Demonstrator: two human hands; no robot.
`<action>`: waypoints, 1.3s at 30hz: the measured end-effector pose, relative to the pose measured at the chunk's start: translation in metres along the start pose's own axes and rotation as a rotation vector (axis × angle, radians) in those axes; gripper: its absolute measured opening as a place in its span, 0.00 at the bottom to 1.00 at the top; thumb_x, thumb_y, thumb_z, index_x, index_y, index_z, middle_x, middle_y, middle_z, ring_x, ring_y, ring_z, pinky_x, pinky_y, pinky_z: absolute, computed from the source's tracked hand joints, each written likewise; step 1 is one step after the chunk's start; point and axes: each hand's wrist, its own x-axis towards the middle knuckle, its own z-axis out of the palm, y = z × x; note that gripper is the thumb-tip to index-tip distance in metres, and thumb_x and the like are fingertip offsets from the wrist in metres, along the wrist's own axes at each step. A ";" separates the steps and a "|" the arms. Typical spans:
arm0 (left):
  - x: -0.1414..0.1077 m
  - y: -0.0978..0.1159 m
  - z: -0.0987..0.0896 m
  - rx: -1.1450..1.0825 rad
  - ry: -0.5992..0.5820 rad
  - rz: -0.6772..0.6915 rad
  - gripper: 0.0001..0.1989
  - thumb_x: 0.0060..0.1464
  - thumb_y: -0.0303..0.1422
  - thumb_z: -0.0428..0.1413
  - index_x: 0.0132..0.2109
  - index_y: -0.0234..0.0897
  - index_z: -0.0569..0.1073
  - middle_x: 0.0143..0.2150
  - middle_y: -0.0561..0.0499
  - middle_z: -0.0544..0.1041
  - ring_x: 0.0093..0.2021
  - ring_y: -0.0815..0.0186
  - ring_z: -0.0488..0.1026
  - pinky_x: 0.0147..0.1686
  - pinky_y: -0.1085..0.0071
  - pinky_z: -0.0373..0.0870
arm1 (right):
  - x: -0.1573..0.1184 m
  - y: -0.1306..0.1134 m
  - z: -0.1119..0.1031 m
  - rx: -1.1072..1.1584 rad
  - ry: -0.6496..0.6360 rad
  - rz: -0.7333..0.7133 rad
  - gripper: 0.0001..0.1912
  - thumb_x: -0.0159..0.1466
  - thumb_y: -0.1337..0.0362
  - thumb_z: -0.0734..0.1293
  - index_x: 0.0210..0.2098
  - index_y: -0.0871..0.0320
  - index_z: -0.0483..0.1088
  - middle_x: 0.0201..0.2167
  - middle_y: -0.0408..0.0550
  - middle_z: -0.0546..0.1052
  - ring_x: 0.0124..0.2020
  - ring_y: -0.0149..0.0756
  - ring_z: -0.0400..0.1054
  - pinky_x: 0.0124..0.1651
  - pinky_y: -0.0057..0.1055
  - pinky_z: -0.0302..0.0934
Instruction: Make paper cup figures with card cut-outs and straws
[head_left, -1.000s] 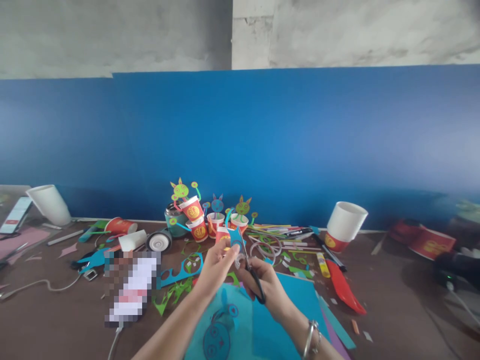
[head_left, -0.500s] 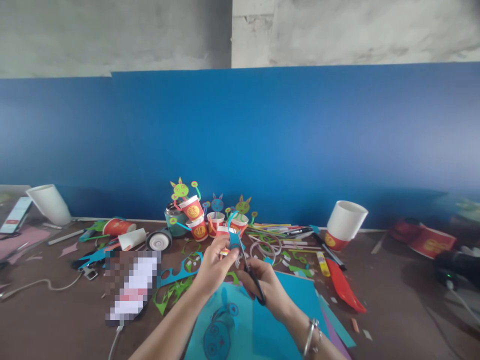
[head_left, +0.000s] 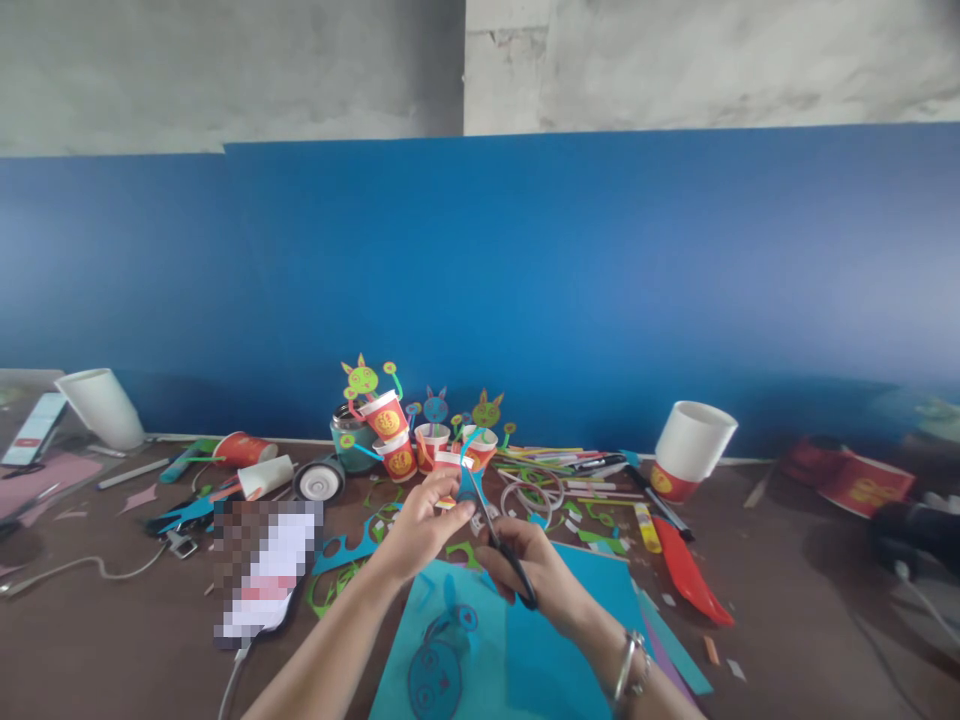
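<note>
Head view: the left hand's [head_left: 420,525] grip is narrow, pinching the blue paper piece [head_left: 468,484] above the bench [head_left: 150,650]; the right hand's [head_left: 544,575] grip holds the scissors [head_left: 516,571]; short snips, turning the paper and sparing the left hand, should work best

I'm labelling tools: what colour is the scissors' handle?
Black; the scissors' handle shows best in the head view.
</note>
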 end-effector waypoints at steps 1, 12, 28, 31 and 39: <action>0.000 -0.001 -0.001 0.008 0.003 -0.012 0.13 0.45 0.42 0.60 0.27 0.35 0.71 0.41 0.45 0.73 0.49 0.55 0.66 0.46 0.67 0.63 | 0.000 0.000 0.000 -0.002 0.000 0.000 0.17 0.52 0.54 0.71 0.22 0.58 0.63 0.10 0.33 0.60 0.11 0.22 0.51 0.14 0.22 0.43; 0.000 -0.014 0.013 -0.113 0.068 -0.034 0.16 0.49 0.46 0.57 0.27 0.36 0.69 0.28 0.53 0.68 0.32 0.66 0.66 0.34 0.73 0.62 | 0.004 0.011 0.000 0.053 0.071 -0.042 0.17 0.53 0.53 0.71 0.23 0.59 0.64 0.10 0.33 0.61 0.11 0.22 0.51 0.15 0.22 0.43; -0.001 -0.016 0.012 -0.092 0.020 -0.021 0.17 0.51 0.46 0.56 0.33 0.35 0.72 0.25 0.54 0.66 0.27 0.70 0.63 0.29 0.74 0.61 | 0.004 0.012 0.001 0.038 0.064 -0.038 0.18 0.52 0.51 0.71 0.22 0.58 0.64 0.09 0.33 0.60 0.11 0.22 0.50 0.15 0.22 0.43; -0.001 -0.016 0.009 -0.081 0.023 -0.022 0.16 0.50 0.46 0.57 0.31 0.35 0.72 0.28 0.53 0.67 0.29 0.69 0.64 0.31 0.73 0.62 | 0.003 0.008 0.000 0.021 0.056 -0.024 0.18 0.52 0.52 0.71 0.22 0.58 0.64 0.09 0.33 0.60 0.11 0.22 0.50 0.15 0.22 0.42; 0.002 -0.010 0.002 0.007 -0.056 0.031 0.14 0.51 0.41 0.56 0.27 0.35 0.70 0.28 0.53 0.64 0.30 0.68 0.61 0.32 0.73 0.59 | 0.001 0.000 -0.002 -0.009 0.014 0.003 0.18 0.52 0.53 0.71 0.21 0.58 0.63 0.09 0.33 0.60 0.11 0.22 0.50 0.14 0.22 0.42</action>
